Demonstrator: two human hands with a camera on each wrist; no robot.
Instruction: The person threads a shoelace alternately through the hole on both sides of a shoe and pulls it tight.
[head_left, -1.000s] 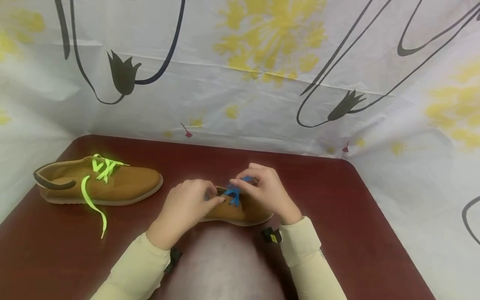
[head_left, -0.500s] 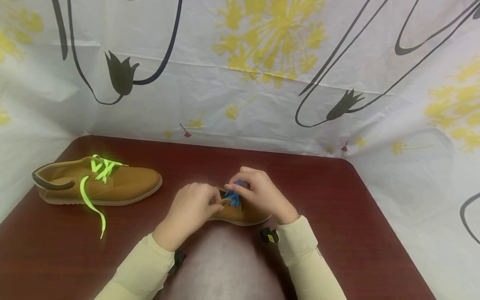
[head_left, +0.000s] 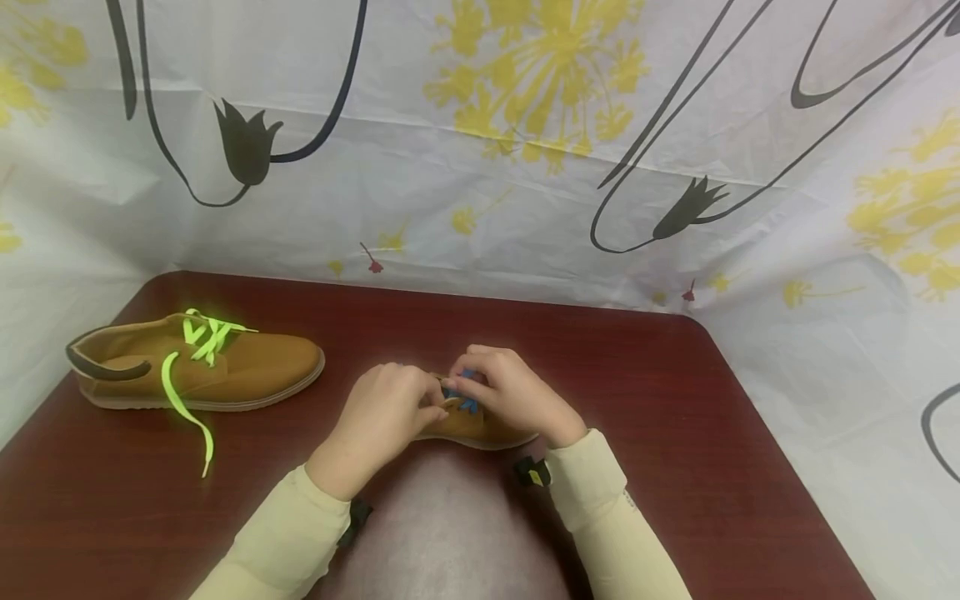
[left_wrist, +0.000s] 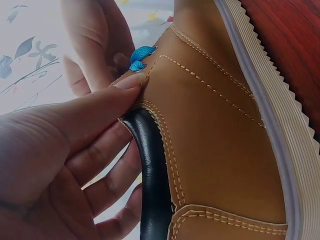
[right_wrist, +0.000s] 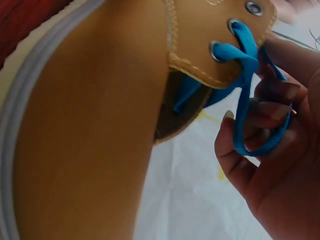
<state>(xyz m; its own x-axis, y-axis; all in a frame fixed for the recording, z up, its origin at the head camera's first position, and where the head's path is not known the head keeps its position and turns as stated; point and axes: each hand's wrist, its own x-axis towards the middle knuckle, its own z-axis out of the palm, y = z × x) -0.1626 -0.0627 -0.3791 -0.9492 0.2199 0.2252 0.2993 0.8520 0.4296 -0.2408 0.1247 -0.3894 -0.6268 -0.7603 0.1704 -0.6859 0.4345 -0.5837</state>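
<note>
A tan lace-up shoe (head_left: 483, 432) stands at the middle of the table, toe to the right, partly hidden by both hands. My left hand (head_left: 378, 417) pinches the edge of its lacing flap, thumb (left_wrist: 131, 82) outside and fingers inside the dark-lined collar (left_wrist: 146, 150). Blue shoelace (right_wrist: 245, 67) runs through the lower metal eyelets, and an eyelet (right_wrist: 254, 7) further up has no lace through it. Close beside the left fingertips, my right hand (head_left: 510, 396) pinches the blue shoelace, a loop of which hangs across its curled fingers.
A second tan shoe (head_left: 262, 367) with neon-yellow shoelace (head_left: 212, 337) stands on the left, one lace end trailing onto the dark red table (head_left: 637, 375). Behind the table hangs a white patterned sheet (head_left: 420, 183). Dark wrist devices (head_left: 532, 471) sit under the cuffs.
My right hand has moved left and slightly down with the blue shoelace, closer to the left hand. The left hand has shifted a little right. The neon-laced shoe has stayed put.
</note>
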